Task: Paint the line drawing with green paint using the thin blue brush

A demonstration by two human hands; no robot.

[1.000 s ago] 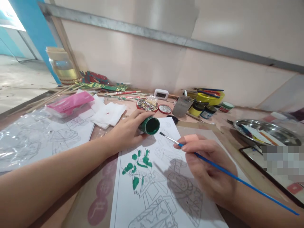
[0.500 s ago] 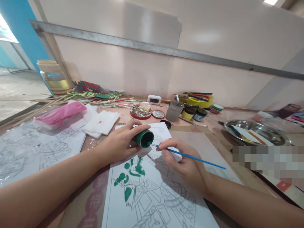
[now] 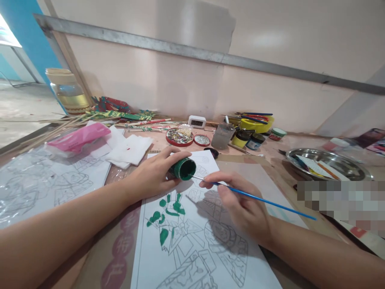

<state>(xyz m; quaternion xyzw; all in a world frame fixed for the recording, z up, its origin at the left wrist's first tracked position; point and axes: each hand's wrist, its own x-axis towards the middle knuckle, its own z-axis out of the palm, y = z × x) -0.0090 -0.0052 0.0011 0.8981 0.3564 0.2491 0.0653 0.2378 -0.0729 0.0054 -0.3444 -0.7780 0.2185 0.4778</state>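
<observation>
My left hand point(image 3: 161, 168) is wrapped round a small jar of green paint point(image 3: 181, 168), tilted so its mouth faces right. Between the thumb and fingers of my right hand point(image 3: 237, 196) is a blue-handled paintbrush point(image 3: 267, 202); its tip reaches the mouth of the jar. Below both hands lies a line drawing on white paper point(image 3: 180, 257), with several patches of wet-looking green at its upper left. The shadow of my right hand falls across the drawing's middle.
Behind the paper are a red dish of beads point(image 3: 179, 137), a white digital clock point(image 3: 197, 121), a jar of cloudy water point(image 3: 223, 135) and paint pots point(image 3: 255, 141). White tissues point(image 3: 129, 149) and a pink packet point(image 3: 80, 138) lie left. A steel bowl point(image 3: 357, 174) stands right.
The brush has moved slightly right, its bristles still at the jar's mouth. The jar has shifted a little up in view, along with a small camera movement.
</observation>
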